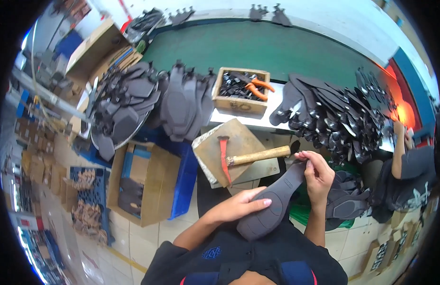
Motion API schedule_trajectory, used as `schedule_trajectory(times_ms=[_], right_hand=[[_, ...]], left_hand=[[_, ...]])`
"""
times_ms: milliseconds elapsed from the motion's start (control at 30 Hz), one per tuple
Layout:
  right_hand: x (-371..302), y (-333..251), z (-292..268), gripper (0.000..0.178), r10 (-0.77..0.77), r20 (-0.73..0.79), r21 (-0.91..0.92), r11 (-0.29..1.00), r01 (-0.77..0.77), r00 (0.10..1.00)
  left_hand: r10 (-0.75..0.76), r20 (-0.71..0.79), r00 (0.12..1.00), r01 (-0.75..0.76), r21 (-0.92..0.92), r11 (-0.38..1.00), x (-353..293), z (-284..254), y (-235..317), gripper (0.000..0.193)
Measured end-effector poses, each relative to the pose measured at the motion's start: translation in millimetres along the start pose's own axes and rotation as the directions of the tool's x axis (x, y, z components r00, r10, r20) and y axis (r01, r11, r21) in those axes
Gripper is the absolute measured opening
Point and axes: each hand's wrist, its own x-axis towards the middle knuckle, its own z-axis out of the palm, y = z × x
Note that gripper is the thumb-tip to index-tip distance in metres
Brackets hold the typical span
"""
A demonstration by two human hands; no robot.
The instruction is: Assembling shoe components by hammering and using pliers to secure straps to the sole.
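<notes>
A dark grey shoe sole [272,204] is held slantwise in front of my chest, its wide end toward me. My left hand [243,204] is closed on its left edge, thumb lying across the upper face. At the narrow far end, my right hand [319,178] is closed on the sole, thumb and forefinger pinched together. A small dark piece [295,146] shows just beyond those fingertips; whether it is joined to the sole I cannot tell. Beyond my hands, a hammer [262,155] with a red head and wooden handle rests on a worn square board [239,135].
A wooden box [241,105] holds small black parts and orange-handled pliers [259,89]. Piles of dark soles [324,102] lie right and left on the bench before a green belt [258,47]. An open carton [156,190] stands lower left. Another person's arm [399,147] reaches in at right.
</notes>
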Motion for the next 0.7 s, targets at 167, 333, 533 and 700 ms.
schedule_trajectory(times_ms=[167, 333, 533, 700], right_hand=[[-23, 44, -19, 0.034, 0.189, -0.114, 0.172, 0.971, -0.168, 0.975], [-67, 28, -45, 0.063, 0.701, 0.189, 0.501, 0.533, -0.682, 0.687], [-118, 35, -102, 0.058, 0.663, -0.191, 0.716, 0.599, -0.36, 0.724], [-147, 113, -200, 0.052, 0.404, -0.722, 0.185, 0.895, -0.406, 0.561]], left_hand=[[0.036, -0.061, 0.997, -0.021, 0.227, 0.974, 34, 12, -16, 0.037], [0.084, -0.056, 0.995, -0.045, 0.505, 0.862, 76, 39, -19, 0.032], [0.246, 0.262, 0.933, -0.346, 0.841, 0.417, 125, 69, -46, 0.048], [0.19, 0.301, 0.934, -0.356, 0.818, 0.452, 124, 73, -46, 0.058]])
